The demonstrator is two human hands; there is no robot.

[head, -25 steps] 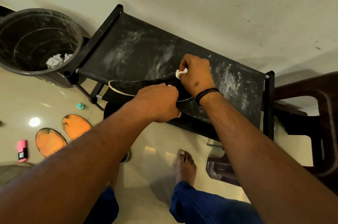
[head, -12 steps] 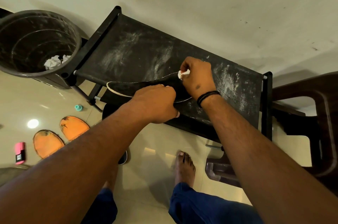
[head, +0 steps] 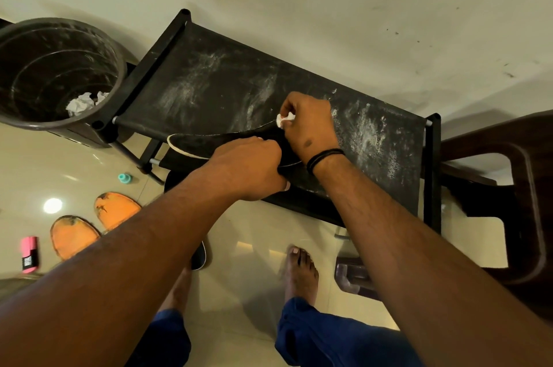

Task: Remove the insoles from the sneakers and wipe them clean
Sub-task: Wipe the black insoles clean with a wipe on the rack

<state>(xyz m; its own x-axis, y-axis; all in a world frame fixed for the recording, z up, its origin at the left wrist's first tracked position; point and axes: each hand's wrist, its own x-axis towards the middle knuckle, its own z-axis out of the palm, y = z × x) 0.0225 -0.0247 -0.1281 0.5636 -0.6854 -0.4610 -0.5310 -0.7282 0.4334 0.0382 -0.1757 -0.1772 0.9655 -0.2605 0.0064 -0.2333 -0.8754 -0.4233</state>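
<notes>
— Right hand (head: 309,127)?
— Curled tight, pinching a small white wad of tissue (head: 284,120) at the fingertips, pressed against the far edge of the black insole (head: 221,142). Black band on the wrist.

— Left hand (head: 250,167)?
— Closed in a fist over the near part of the same insole, just beside the right hand, pinning it down. Thumbnail showing at the lower edge.

— Insole itself?
— Dark top, pale rim, lying across the front edge of the black fabric shoe rack (head: 209,79), toe end poking out left of the left hand. Heel end hidden under both hands.

— Around the hands?
— White dusty smears on the rack surface beyond and to the right of the right hand. Left of the rack, touching its corner post, a dark bin (head: 116,67) with crumpled white paper (head: 80,103) inside.

— Lower down?
— Below and left of the left forearm, two orange insoles (head: 71,235) side by side on the floor, with dark smudges. Near them, a pink object (head: 29,254) and a small teal cap (head: 125,178). Bare feet under the arms.
</notes>
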